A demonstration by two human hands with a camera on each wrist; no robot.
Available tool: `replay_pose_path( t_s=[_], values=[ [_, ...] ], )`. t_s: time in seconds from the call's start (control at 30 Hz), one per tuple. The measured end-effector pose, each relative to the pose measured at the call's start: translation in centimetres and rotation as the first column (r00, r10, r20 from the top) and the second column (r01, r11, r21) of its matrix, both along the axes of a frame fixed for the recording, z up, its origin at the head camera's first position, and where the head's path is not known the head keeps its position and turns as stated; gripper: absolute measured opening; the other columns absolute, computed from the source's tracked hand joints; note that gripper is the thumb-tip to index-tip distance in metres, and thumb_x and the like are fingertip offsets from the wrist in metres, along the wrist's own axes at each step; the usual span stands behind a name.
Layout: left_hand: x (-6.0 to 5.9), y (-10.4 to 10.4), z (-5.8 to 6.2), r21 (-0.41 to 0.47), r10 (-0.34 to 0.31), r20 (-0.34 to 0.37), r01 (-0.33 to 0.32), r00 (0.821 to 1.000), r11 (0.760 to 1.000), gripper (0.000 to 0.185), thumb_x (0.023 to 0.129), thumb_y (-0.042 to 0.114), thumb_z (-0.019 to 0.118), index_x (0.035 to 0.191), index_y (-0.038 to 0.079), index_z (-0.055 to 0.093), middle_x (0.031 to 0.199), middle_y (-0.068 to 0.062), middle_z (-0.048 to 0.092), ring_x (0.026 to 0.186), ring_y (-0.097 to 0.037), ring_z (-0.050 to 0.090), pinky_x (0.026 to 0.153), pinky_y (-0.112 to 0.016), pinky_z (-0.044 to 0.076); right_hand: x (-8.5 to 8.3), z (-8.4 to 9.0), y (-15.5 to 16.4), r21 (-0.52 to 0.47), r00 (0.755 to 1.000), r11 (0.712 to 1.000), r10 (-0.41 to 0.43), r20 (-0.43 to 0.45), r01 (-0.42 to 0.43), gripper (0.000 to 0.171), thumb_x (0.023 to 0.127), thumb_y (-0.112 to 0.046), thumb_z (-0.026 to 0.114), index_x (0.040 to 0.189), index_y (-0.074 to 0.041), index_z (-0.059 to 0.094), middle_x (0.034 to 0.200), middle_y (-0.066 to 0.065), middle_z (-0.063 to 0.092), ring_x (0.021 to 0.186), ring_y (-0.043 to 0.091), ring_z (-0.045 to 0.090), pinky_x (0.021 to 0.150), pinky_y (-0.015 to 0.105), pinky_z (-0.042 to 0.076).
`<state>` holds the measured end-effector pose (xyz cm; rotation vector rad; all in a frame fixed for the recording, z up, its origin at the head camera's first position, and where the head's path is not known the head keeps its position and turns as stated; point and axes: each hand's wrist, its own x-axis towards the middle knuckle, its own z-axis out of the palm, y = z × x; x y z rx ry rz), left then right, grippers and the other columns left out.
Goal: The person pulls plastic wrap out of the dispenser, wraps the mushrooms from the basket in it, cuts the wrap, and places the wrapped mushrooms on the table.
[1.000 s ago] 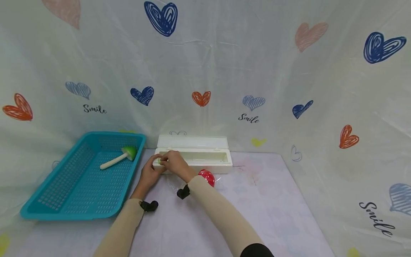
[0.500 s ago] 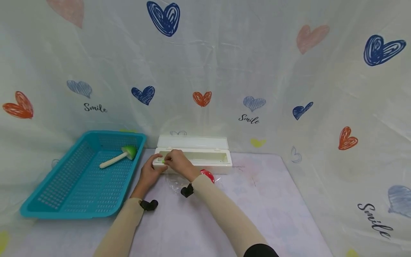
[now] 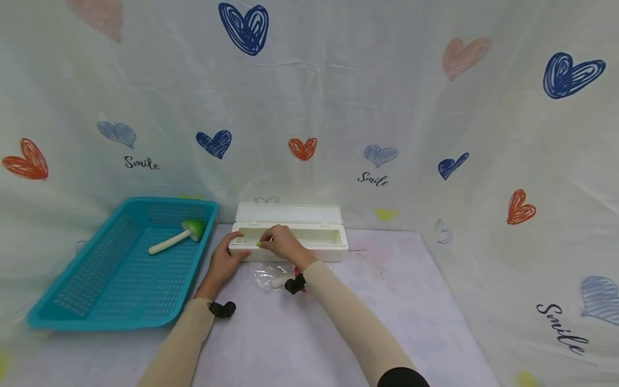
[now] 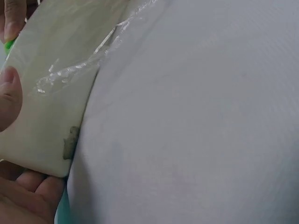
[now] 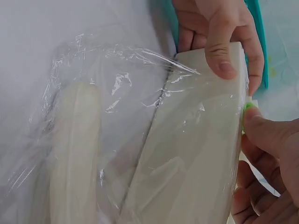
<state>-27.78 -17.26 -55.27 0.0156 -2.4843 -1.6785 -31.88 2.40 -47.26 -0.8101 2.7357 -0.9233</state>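
At the bench's rear edge, my left hand (image 3: 223,262) grips the white rectangular plastic wrap dispenser box (image 3: 309,236). My right hand (image 3: 284,244) pinches its small green slide cutter (image 3: 258,244) partway along. Clear film (image 5: 107,107) is drawn out; cutting looks unfinished.

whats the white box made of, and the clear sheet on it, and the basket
Box: looks like smooth, matte hard plastic, with moulded edges. Sheet: thin clear film, probably cling wrap, since it is wrinkled and glinting. Basket: teal plastic, judging by its perforated grid walls.

A pale sheet printed with blue, red and pink hearts and the word "Smile" (image 3: 373,179) hangs behind and beside a cloth-covered table (image 3: 387,301) in soft, even light
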Motion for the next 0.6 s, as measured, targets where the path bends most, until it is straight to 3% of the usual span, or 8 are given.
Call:
replay_pose_path(
  t_s=[0.33,0.6],
  values=[
    [0.92,-0.05,-0.26,0.018,-0.036,-0.025,0.036,0.999,0.999,0.033,0.099,0.006,0.068,0.13,0.004,0.058,0.146,-0.022,0.053,0.12,-0.031,0.053,0.098,-0.039,0.046,-0.14,-0.31,0.23,-0.011,1.0,1.0,0.019,0.02,-0.019,0.015,0.096,-0.018,0.074,0.106,-0.009,0.081,0.103,0.004,0.08,0.087,0.009,0.069,0.074,0.018,0.053],
    [0.27,0.0,-0.25,0.026,-0.043,0.0,0.043,0.999,0.999,0.03,0.098,0.002,0.067,0.126,0.002,0.056,0.149,-0.024,0.05,0.132,-0.038,0.049,0.111,-0.057,0.041,-0.29,0.23,0.82,0.0,0.999,0.999,0.034,0.004,-0.034,0.016,0.095,-0.017,0.076,0.106,-0.007,0.081,0.104,0.005,0.08,0.087,0.01,0.07,0.072,0.018,0.052]
  ],
)
